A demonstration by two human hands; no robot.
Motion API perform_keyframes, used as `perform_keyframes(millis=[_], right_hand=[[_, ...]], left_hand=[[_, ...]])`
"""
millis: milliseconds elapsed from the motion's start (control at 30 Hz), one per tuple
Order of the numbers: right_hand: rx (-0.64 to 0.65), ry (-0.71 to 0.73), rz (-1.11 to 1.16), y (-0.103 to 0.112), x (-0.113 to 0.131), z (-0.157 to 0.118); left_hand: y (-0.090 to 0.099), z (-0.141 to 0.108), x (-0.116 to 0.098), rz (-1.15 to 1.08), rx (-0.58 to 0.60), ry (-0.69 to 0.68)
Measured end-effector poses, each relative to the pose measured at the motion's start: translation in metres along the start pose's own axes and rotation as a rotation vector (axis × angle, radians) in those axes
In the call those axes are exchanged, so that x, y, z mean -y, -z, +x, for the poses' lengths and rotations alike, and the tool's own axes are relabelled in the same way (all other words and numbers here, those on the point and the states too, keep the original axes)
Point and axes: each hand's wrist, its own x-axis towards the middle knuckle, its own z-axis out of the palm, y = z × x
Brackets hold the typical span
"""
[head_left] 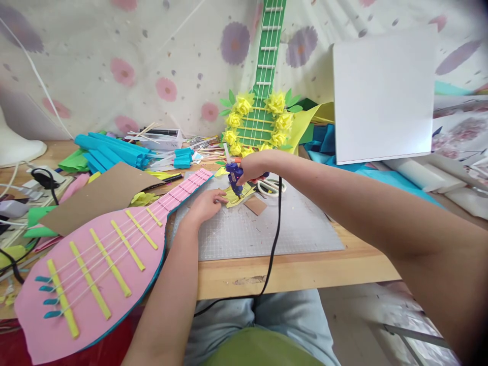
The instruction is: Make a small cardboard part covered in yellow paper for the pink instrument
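Observation:
My right hand [254, 166] is closed around a blue hot glue gun [234, 174], a white glue stick jutting from its top end. Its nozzle points down at a yellow-green piece of paper [233, 199] on the grey cutting mat [244, 239]. My left hand [208, 207] rests at the left edge of that paper, fingers stretched toward it. Beside the paper lies a small brown cardboard square [255, 206]. White-handled scissors [271, 187] sit just behind, partly under my right wrist. The gun's black cord [275, 239] hangs over the table edge.
A pink paper guitar [125, 239] with yellow strips lies at the left. A green paper guitar [263, 119] with yellow flowers stands against the back curtain. Blue paper rolls [114, 151], brown cardboard [102, 198] and a power strip crowd the left; a white board [383, 96] leans at right.

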Motion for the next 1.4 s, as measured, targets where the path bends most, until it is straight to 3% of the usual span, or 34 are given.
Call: perform_keyframes(millis=[367,567,700,800,900,1000,1133,1200,1300,1400], right_hand=[[0.076,0.012,-0.068,0.001,-0.009,0.005],[0.007,0.002,0.111,-0.001,-0.009,0.011],[0.033,-0.037,0.113,0.001,-0.012,0.012],[0.002,-0.02,0.187,0.008,-0.026,0.004],[-0.128,0.019,0.403,0.007,-0.051,-0.011],[-0.356,0.089,0.687,-0.016,-0.081,-0.022],[-0.719,-0.023,1.128,-0.078,-0.114,-0.013],[-0.896,-0.069,1.277,-0.11,-0.122,-0.002],[-0.972,-0.236,1.276,-0.144,-0.124,0.013],[-0.97,-0.403,1.106,-0.16,-0.118,0.022]], left_hand=[[0.001,-0.004,-0.007,0.073,-0.023,-0.008],[-0.001,-0.007,-0.016,0.167,-0.027,-0.02],[-0.002,-0.008,-0.017,0.189,-0.028,-0.024],[-0.001,-0.008,-0.016,0.174,-0.028,-0.025],[-0.001,-0.007,-0.015,0.176,-0.055,-0.005],[0.0,-0.006,-0.014,0.188,-0.094,0.036],[-0.001,-0.006,-0.016,0.134,-0.149,0.026],[-0.003,-0.007,-0.018,0.077,-0.101,0.0],[-0.011,-0.009,-0.021,0.049,0.008,-0.045],[-0.021,-0.008,-0.023,0.118,-0.004,-0.041]])
